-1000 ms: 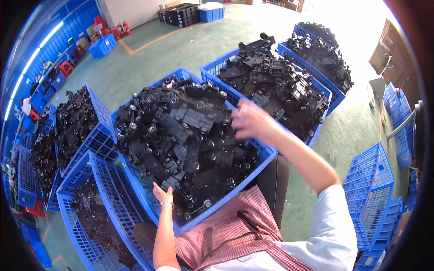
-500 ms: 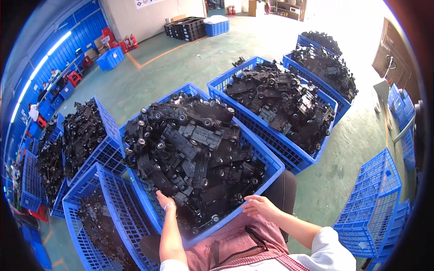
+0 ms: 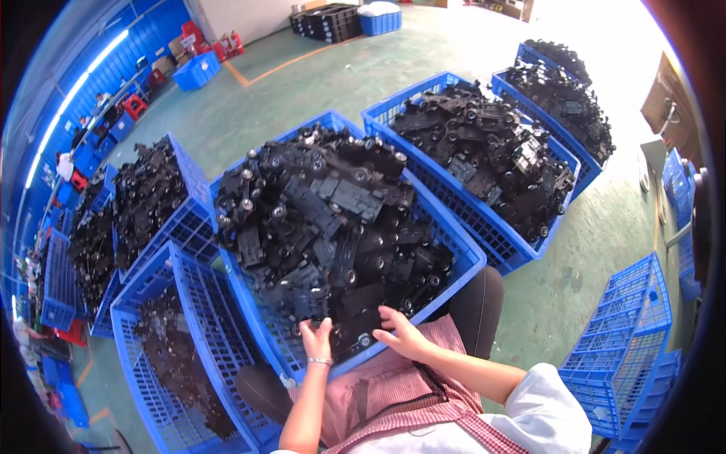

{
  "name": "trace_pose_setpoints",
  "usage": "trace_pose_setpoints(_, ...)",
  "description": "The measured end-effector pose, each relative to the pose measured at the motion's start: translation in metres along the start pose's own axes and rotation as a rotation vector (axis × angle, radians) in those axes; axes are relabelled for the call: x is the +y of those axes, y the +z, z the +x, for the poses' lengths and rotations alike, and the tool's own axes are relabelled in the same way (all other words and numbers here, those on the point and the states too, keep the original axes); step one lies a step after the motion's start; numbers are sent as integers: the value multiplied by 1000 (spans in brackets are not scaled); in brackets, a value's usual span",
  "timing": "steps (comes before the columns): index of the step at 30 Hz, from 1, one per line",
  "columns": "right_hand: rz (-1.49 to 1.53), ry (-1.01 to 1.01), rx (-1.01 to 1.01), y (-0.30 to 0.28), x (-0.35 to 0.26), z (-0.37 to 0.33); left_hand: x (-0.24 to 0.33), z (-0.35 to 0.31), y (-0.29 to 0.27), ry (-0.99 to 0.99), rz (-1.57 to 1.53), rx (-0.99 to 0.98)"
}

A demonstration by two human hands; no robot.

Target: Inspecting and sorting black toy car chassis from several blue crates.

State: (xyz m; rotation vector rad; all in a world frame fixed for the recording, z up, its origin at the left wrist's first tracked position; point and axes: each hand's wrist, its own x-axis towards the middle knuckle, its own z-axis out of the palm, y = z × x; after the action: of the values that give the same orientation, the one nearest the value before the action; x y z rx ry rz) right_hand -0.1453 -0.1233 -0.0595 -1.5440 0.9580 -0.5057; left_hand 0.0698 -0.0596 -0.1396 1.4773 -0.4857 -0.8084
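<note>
Directly before me stands a large blue plastic crate [image 3: 473, 261], heaped with black toy-car chassis [image 3: 348, 197] with small silvery wheels. My left hand [image 3: 316, 342], a bracelet on its wrist, is over the crate's near part with thumb and fingers apart. Just beyond its fingertips lies a slightly blurred chassis [image 3: 306, 301]; contact with it cannot be made out. My right hand [image 3: 402, 337] hovers at the near right edge of the heap, fingers spread and holding nothing that I can see. Between both hands lie more dark chassis, one wheel showing.
On the left, a blue crate [image 3: 125, 352] contains a lower pile of black parts, with fuller crates behind it. Another heaped crate [image 3: 529, 246] stands at the right. Blue crates [image 3: 616, 356] are stacked lower right. Black bins [image 3: 333, 23] stand far back.
My left hand has moved right, toward my right hand, and its thumb now stands apart from the fingers. My right hand has shifted slightly left. The view has tilted, so the crates appear higher.
</note>
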Motion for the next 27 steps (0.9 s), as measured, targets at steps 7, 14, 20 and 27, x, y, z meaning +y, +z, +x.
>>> trace_pose_setpoints(7, 508, 66, -149, 27, -43, 6, 101, -97, 38, 355, 564, -210)
trace_pose_setpoints(14, 1024, 106, -122, 12, -54, -13, 110, -93, 38, 599, 566, -155)
trace_pose_setpoints(20, 973, 50, -39, 12, -55, -21, 121, -102, 31, 384, 58, -350)
trace_pose_setpoints(27, 1101, 378, -489, 15, -66, -38, 144, -75, 34, -238, -931, -395)
